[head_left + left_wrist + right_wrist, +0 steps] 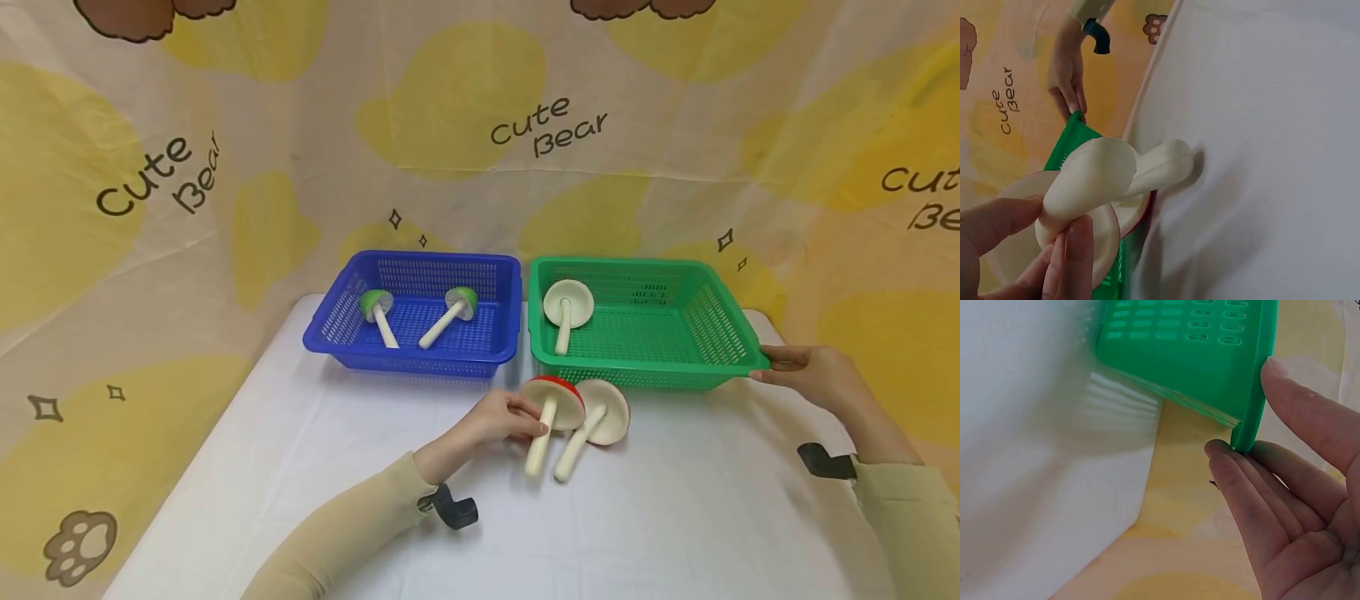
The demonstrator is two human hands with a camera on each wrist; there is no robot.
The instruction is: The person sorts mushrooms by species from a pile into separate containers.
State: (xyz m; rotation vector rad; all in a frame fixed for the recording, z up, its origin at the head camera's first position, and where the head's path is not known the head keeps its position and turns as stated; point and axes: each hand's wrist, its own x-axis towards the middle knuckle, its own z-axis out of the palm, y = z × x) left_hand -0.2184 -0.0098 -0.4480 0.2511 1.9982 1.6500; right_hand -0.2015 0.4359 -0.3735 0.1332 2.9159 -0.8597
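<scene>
My left hand (pixel 501 419) pinches the pale stem of a toy mushroom (pixel 553 404) with a red cap, just in front of the green basket (pixel 647 367). In the left wrist view, thumb and fingertips close on that mushroom's stem (pixel 1088 181). A second red-capped toy mushroom (pixel 609 412) lies right beside it on the table, its white underside showing. My right hand (pixel 819 382) grips the green basket's near right corner; in the right wrist view the thumb lies on the rim (pixel 1252 394) with the fingers beneath. Inside that basket, at the left, rests another mushroom (pixel 567 304), underside outward.
A blue basket (pixel 412 360) stands left of the green one, holding two toy mushrooms with green caps (pixel 463 300). Both baskets sit at the back of a white-covered table (pixel 337 467), close to a patterned yellow and beige cloth (pixel 450 100).
</scene>
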